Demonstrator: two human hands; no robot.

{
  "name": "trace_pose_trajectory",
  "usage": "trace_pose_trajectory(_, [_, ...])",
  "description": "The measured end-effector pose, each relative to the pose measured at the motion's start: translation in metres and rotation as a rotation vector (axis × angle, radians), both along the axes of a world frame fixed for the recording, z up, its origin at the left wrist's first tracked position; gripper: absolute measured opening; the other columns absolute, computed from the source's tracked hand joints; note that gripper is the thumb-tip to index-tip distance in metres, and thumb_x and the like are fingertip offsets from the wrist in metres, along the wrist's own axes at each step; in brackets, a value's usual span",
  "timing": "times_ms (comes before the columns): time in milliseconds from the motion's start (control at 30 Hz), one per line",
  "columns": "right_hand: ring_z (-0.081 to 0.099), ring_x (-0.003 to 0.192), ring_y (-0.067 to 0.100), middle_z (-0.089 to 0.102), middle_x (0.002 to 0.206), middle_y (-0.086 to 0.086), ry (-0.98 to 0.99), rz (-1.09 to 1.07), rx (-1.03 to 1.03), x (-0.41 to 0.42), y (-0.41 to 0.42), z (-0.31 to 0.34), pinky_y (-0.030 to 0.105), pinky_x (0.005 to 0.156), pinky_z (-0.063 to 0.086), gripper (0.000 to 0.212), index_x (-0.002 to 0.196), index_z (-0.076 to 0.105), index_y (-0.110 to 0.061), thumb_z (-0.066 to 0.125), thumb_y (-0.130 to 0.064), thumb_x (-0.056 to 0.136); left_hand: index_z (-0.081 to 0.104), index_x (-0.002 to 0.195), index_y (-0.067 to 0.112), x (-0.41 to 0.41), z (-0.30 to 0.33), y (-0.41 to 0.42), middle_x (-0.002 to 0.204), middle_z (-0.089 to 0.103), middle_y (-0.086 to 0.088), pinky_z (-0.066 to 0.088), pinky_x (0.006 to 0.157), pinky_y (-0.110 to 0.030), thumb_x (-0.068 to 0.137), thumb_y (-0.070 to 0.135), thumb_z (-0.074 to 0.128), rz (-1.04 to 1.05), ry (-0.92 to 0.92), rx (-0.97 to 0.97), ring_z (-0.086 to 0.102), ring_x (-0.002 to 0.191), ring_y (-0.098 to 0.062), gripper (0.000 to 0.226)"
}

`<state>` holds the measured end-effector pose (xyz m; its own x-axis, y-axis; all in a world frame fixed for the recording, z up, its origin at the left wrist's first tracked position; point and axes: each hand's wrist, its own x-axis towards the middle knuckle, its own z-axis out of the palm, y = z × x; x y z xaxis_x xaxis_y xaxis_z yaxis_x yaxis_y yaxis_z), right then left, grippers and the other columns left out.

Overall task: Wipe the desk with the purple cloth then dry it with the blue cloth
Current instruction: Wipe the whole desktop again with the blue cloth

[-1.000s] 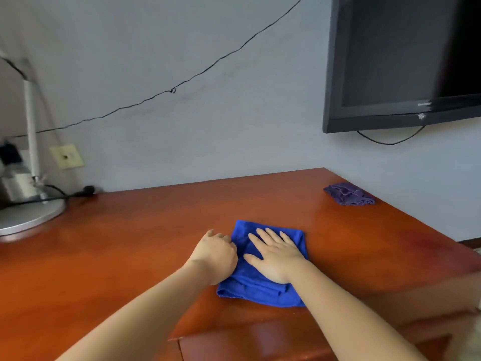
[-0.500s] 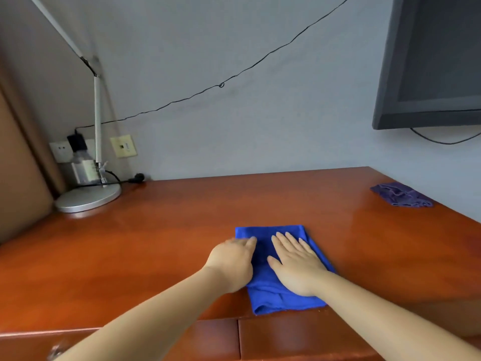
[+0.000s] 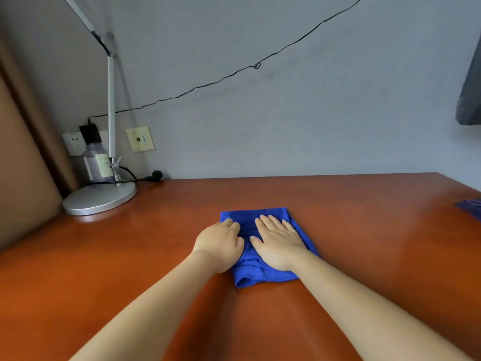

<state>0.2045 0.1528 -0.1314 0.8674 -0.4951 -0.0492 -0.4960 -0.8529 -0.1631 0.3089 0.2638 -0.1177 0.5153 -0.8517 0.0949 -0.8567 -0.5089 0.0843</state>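
Observation:
A folded blue cloth (image 3: 263,276) lies flat on the red-brown wooden desk (image 3: 130,256), near its middle. Both my hands press down on it. My left hand (image 3: 220,243) rests on the cloth's left part, fingers laid forward over it. My right hand (image 3: 278,243) lies flat on the right part with fingers straight and spread. The cloth's near end sticks out below my wrists. Only a corner of the purple cloth (image 3: 471,207) shows, at the desk's far right edge of view.
A silver desk lamp (image 3: 100,195) stands at the back left corner, with a bottle (image 3: 95,162) and wall sockets behind it. A black cable runs across the grey wall. A dark screen edge (image 3: 471,100) hangs at the right. A brown panel bounds the left.
Both hands have slid the blue cloth leftward across the desk, and my view has turned left with them. The lamp has come into view while the purple cloth and screen have drifted to the right edge.

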Motion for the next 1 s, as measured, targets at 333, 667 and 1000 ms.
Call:
trace_pose_trajectory(333, [-0.012, 0.147, 0.008, -0.009, 0.161, -0.008, -0.009, 0.070, 0.107, -0.049, 0.065, 0.003, 0.032, 0.120, -0.008, 0.062, 0.155, 0.001, -0.023, 0.022, -0.048, 0.102, 0.020, 0.151, 0.018, -0.043, 0.000, 0.089, 0.158, 0.021, 0.001, 0.010, 0.118, -0.044, 0.102, 0.029, 0.020, -0.079, -0.039, 0.127, 0.017, 0.145, -0.014, 0.050])
trace_pose_trajectory(667, [-0.026, 0.142, 0.006, -0.023, 0.157, -0.013, 0.192, 0.249, 0.179, -0.115, 0.131, 0.018, 0.034, 0.118, -0.012, 0.091, 0.153, -0.009, -0.029, 0.038, -0.072, 0.087, 0.016, 0.152, 0.018, -0.087, 0.008, 0.170, 0.160, 0.014, -0.003, 0.005, 0.118, -0.049, 0.103, 0.037, 0.018, -0.111, -0.049, 0.263, 0.011, 0.147, -0.016, 0.053])
trace_pose_trajectory(1000, [-0.012, 0.147, 0.009, -0.012, 0.161, -0.006, 0.027, 0.158, 0.089, -0.066, 0.140, 0.007, 0.027, 0.117, -0.005, 0.059, 0.155, -0.003, -0.017, 0.018, -0.040, 0.105, 0.052, 0.107, 0.009, -0.064, 0.015, 0.165, 0.111, 0.061, -0.009, 0.039, 0.074, -0.033, 0.104, 0.025, 0.024, 0.087, -0.165, 0.101, 0.058, 0.098, -0.029, 0.033])
